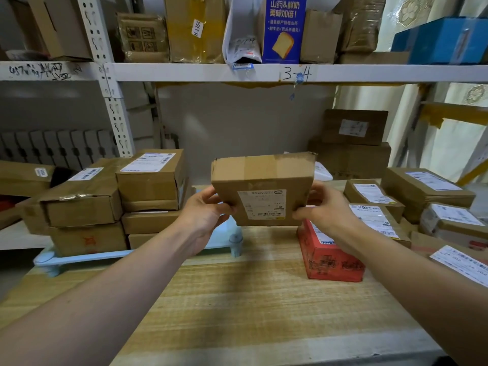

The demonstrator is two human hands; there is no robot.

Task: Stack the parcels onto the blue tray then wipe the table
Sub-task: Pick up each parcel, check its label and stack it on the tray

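Observation:
A brown cardboard parcel [261, 186] with a white label is held in the air above the table, tilted toward me. My left hand [204, 215] grips its left lower edge and my right hand [326, 207] grips its right lower edge. Below and to the left lies the light blue tray [79, 257], with several brown parcels [105, 202] stacked on its left part. A red parcel [330, 254] lies on the wooden table [250, 299] just under my right wrist. More labelled parcels [375, 207] sit at the table's right.
A white metal shelf [237, 72] spans overhead, loaded with boxes and a blue bread carton [285, 30]. Two brown boxes [351, 146] stand at the back right. A shelf upright [116, 114] rises at the left.

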